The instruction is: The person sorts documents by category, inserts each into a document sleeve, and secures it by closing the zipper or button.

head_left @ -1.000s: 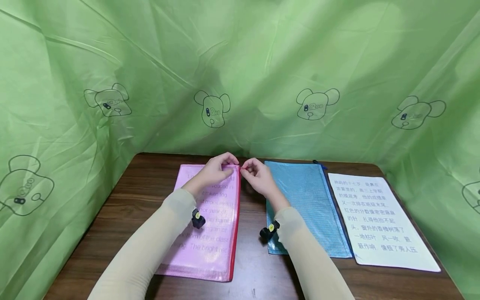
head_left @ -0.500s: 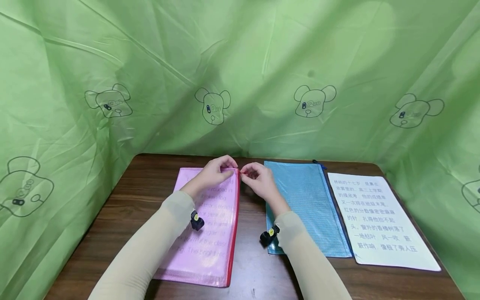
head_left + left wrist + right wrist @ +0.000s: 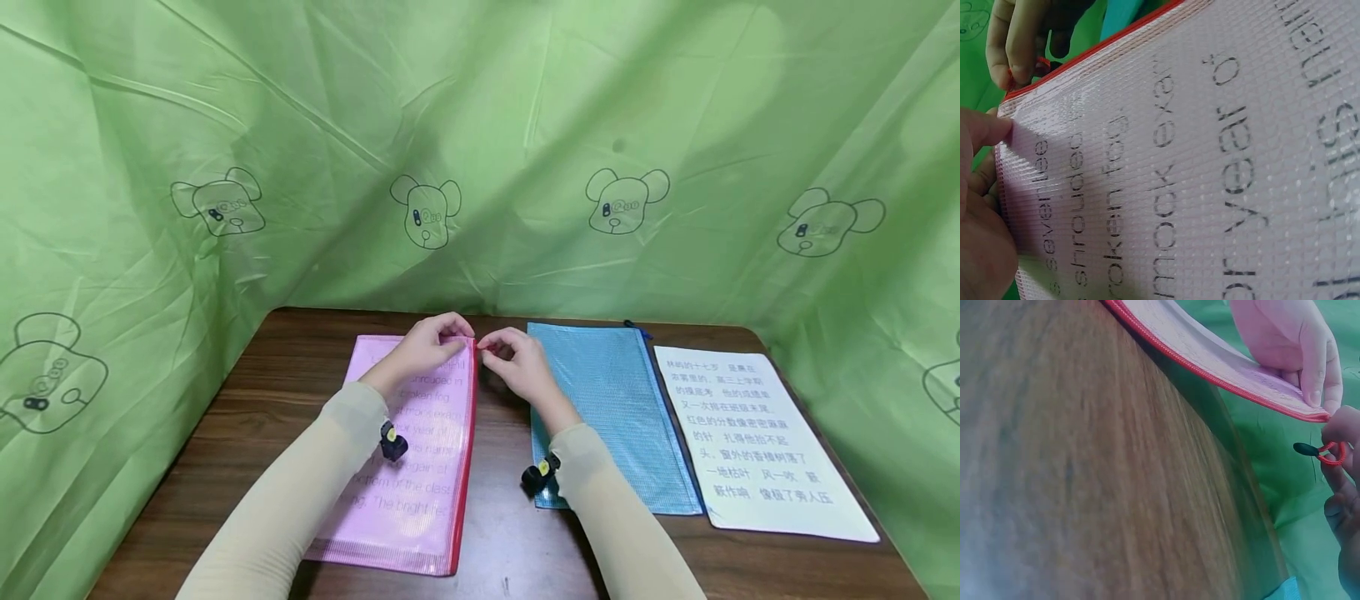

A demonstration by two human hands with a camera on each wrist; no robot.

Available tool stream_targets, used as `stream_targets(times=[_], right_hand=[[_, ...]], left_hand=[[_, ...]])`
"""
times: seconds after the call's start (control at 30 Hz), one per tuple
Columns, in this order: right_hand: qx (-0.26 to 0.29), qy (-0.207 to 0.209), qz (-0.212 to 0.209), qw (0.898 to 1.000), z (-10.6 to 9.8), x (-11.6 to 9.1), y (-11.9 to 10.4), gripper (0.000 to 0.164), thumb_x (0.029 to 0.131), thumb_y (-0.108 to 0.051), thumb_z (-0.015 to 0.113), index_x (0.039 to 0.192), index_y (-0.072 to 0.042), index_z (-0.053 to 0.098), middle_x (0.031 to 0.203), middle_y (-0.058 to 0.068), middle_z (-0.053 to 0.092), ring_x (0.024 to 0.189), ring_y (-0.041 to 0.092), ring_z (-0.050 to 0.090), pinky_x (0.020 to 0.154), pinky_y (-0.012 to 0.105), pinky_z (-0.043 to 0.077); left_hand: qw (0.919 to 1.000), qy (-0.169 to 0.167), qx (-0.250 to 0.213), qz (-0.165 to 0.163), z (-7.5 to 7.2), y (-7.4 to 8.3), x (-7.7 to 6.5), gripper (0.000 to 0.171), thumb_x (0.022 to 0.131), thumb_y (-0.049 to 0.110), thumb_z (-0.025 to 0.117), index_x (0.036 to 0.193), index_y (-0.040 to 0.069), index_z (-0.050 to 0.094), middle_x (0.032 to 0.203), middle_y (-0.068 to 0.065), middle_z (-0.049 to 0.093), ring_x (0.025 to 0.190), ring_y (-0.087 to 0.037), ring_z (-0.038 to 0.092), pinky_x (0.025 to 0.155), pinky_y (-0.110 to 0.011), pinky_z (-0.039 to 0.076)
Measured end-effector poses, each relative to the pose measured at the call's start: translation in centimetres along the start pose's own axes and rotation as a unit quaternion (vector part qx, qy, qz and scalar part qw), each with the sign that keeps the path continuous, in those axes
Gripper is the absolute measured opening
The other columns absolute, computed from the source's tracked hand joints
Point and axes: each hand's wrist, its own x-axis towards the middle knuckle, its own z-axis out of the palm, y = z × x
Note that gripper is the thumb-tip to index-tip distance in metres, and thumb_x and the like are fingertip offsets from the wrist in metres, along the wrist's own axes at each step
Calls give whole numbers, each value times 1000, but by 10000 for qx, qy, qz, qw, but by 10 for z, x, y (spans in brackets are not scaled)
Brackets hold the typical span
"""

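While our left fingers (image 3: 1314, 375) pinch the pink mesh-plastic pouch (image 3: 426, 442) on the left by its far right corner, our right fingers (image 3: 1342, 427) clamp its red cord loop (image 3: 1330, 462), the long red zipper (image 3: 466, 458) running nearward.

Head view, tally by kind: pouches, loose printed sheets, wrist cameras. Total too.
Pouches: 2 (pink pouch, blue pouch)
Loose printed sheets: 1 (white sheet)
Wrist cameras: 2 (left camera, right camera)
Total: 5

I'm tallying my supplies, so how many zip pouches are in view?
2: the pink pouch, held by the left hand, and the blue pouch, lying just left of the white sheet. Any underneath would be hidden.
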Motion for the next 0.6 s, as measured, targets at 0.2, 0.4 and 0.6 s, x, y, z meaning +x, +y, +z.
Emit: stream_targets(times=[0.2,0.4,0.6], right_hand=[[36,-605,123,9981,-1,-11,-11,10,96,-13,82,105,-17,83,98,-6,76,87,10,68,77,30,56],[220,-1215,336,9918,0,-22,-24,8,97,-16,82,105,-18,83,96,-7,75,86,10,68,77,29,57],[123,-1459,379,9885,-2,-30,-31,6,98,-17,82,104,-18,82,93,-9,75,83,11,67,73,29,56]], left_hand=[[9995,211,-118,-213,-9,-3,0,16,103,3,68,115,11,74,105,-4,74,94,-20,64,87,-35,51],[9968,605,-325,-397,-28,-8,2,17,103,4,67,117,11,74,102,-6,72,89,-22,61,81,-34,49],[9936,932,-309,-558,-43,-12,4,18,105,7,64,120,12,73,102,-6,70,90,-22,60,83,-33,48]])
